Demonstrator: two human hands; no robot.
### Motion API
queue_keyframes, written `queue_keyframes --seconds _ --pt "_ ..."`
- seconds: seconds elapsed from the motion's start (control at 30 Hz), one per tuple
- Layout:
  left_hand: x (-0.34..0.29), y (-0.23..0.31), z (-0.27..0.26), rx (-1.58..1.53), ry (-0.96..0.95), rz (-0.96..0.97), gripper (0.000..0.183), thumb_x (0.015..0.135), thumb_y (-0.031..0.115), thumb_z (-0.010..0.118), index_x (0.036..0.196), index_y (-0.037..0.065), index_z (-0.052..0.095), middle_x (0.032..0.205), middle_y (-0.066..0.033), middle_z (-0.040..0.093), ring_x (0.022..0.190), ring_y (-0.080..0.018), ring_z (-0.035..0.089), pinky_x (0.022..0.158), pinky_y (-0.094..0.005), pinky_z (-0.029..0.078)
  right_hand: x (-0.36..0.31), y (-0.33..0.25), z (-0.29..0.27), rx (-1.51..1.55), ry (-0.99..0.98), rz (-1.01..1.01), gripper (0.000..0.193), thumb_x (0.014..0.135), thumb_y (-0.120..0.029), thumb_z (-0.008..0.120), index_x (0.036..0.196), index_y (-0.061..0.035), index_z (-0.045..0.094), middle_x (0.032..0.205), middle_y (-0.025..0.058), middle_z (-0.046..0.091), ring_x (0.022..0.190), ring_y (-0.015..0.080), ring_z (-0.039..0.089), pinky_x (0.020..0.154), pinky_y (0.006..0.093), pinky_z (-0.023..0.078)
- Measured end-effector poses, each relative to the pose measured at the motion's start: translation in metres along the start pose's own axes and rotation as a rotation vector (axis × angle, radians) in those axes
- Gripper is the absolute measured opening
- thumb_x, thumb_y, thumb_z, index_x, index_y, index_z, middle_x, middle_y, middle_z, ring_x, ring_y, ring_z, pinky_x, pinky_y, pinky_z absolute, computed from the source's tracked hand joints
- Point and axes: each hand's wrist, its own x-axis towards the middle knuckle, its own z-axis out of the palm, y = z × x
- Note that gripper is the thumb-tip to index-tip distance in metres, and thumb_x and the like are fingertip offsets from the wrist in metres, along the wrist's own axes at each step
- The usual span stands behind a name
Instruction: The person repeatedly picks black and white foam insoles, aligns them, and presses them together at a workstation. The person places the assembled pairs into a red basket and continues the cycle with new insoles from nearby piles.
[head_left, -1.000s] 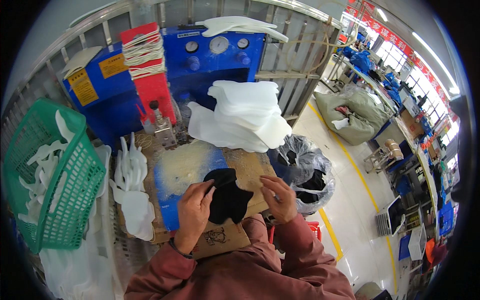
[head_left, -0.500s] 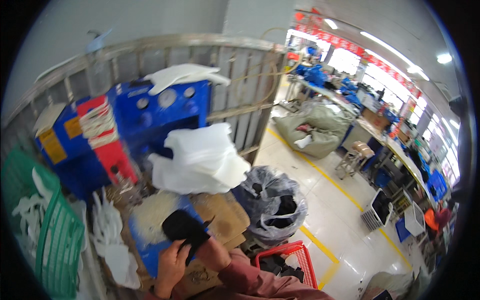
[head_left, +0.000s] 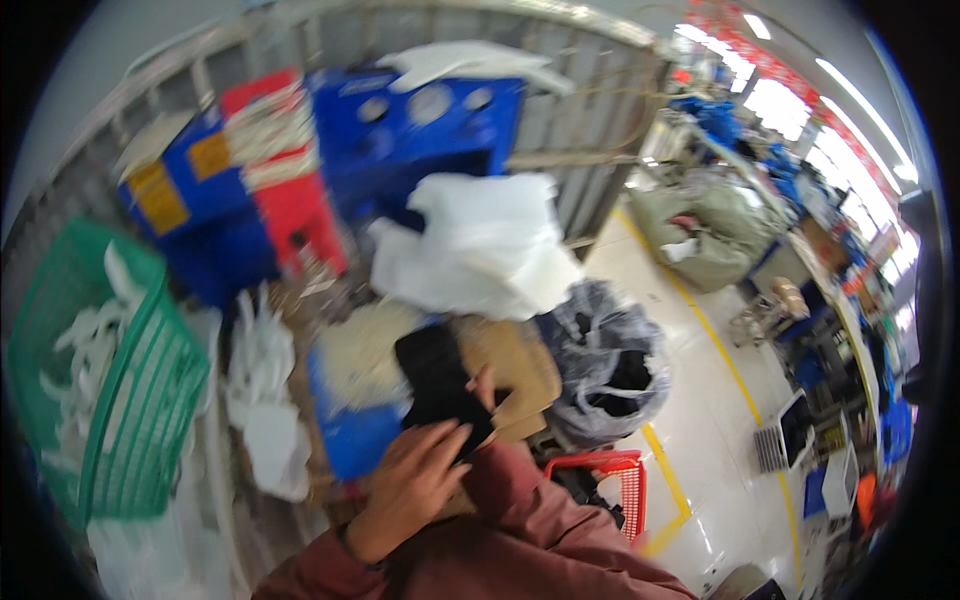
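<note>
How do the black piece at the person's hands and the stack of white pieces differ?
Colour: the black piece is dark, the white stack pale.
Bulk: the black piece looks thin and small; the white stack is thicker and wider, with many layers.
Contact: the left hand touches the black piece, while no hand touches the white stack, which rests before the blue machine.
Shared: both show curved outlines.

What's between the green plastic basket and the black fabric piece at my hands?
In the head view, from the green basket to the black piece: flat white shaped pieces, then a blue sheet bearing a pale powdery patch.
</note>
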Motion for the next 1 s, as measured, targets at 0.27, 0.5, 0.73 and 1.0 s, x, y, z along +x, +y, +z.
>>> queue_keyframes --seconds 0.27,0.5,0.73,1.0 --pt "0.011 -0.008 0.03 -0.036 0.27 -0.172 0.048 0.087 0.015 0.081 0.13 0.0 0.064 0.122 -0.0183 0.064 0.105 -0.037 0.067 0.088 -0.0427 0.057 0.023 0.024 0.038 0.104 0.424 -0.055 0.09 0.098 -0.078 0.046 0.154 -0.0071 0.048 0.148 0.0128 0.058 0.126 0.0275 0.062 0.109 0.0388 0.05" --pt "-0.003 -0.027 0.032 -0.037 0.354 -0.118 0.037 0.086 0.002 0.077 0.122 0.0 0.069 0.122 -0.0196 0.065 0.104 -0.0373 0.067 0.09 -0.0433 0.056 0.062 0.025 0.034 -0.022 0.524 -0.05 0.092 0.098 -0.08 0.039 0.159 -0.0112 0.043 0.158 0.0118 0.05 0.136 0.0289 0.055 0.116 0.0402 0.043" --pt "-0.003 -0.056 0.007 -0.016 0.326 -0.142 0.033 0.083 0.003 0.078 0.115 0.005 0.072 0.099 -0.0102 0.069 0.091 -0.0326 0.067 0.079 -0.0419 0.054 0.08 0.059 0.018 0.083 0.371 0.048 0.094 0.096 -0.083 0.038 0.156 -0.0109 0.046 0.152 0.0104 0.055 0.136 0.0258 0.055 0.118 0.0387 0.039" --pt "0.009 -0.057 0.004 0.133 0.38 -0.3 0.042 0.076 0.001 0.079 0.117 0.007 0.073 0.097 -0.0098 0.066 0.083 -0.0298 0.065 0.073 -0.0397 0.054 0.092 0.065 0.031 0.011 0.452 0.147 0.08 0.099 -0.078 0.043 0.145 -0.0143 0.058 0.133 0.0047 0.067 0.113 0.0219 0.067 0.098 0.0377 0.054"
